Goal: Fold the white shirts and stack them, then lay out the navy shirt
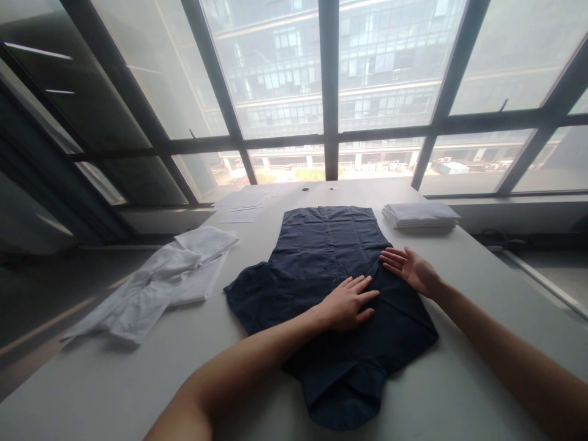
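A dark navy short-sleeved shirt point(307, 245) lies spread on the white table, its collar end toward me and its hem toward the window. A buttoned placket runs down its middle. My left hand point(350, 303) rests flat on the upper part of the shirt, fingers spread, holding nothing. At the shirt's right side edge is my right hand point(411, 269), palm turned inward with fingers stretched out, touching or just beside the fabric. Both sleeves are spread outward, and slight creases cross the cloth.
On the left of the white table point(215, 361) lie crumpled white garments point(169, 275), partly over the edge. Paper sheets point(241, 208) lie behind them. A folded white stack point(420, 215) sits at the back right. Large framed windows point(331, 92) rise beyond the table.
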`<state>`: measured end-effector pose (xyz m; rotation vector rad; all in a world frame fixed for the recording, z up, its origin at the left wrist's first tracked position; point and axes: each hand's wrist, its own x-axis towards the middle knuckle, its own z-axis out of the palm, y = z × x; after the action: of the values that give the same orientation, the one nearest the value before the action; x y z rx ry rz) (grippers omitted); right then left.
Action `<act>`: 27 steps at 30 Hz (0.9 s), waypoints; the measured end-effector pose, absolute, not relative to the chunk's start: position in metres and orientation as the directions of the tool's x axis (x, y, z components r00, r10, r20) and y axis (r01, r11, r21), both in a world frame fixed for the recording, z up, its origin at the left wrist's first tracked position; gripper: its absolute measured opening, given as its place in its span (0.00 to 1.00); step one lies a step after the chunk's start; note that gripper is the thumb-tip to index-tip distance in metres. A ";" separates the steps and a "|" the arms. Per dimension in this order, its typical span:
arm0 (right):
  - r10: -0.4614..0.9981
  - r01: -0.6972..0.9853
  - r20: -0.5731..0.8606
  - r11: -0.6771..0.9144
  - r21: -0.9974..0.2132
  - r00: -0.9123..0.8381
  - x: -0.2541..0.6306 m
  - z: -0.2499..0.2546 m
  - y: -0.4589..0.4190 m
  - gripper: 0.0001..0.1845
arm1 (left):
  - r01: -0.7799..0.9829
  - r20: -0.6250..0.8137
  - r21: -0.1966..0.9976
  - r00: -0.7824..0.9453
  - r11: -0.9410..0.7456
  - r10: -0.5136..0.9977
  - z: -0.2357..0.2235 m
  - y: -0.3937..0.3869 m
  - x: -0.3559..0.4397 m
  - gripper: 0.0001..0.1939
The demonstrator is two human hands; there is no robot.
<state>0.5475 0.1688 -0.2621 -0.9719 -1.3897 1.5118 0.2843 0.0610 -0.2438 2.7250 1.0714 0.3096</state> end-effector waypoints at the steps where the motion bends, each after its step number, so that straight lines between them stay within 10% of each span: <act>1: 0.937 -0.087 0.000 -0.033 -0.996 -0.349 0.547 -0.263 0.169 0.32 | 0.646 0.121 0.258 0.717 -0.719 0.687 -0.244 0.061 0.284 0.28; 16: 0.897 -0.426 -0.110 -0.308 -0.851 -0.428 0.551 -0.257 0.165 0.24 | 0.640 0.129 0.258 0.719 -0.724 0.683 -0.245 0.061 0.284 0.28; 27: 0.527 -0.092 -0.179 -0.447 -0.890 -0.831 0.563 -0.243 0.146 0.32 | 0.628 0.138 0.255 0.729 -0.735 0.671 -0.244 0.061 0.284 0.28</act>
<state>0.5633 0.1464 -0.2433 -0.6236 -1.3805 2.3098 0.2842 0.0610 -0.2443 2.7406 1.0410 0.3284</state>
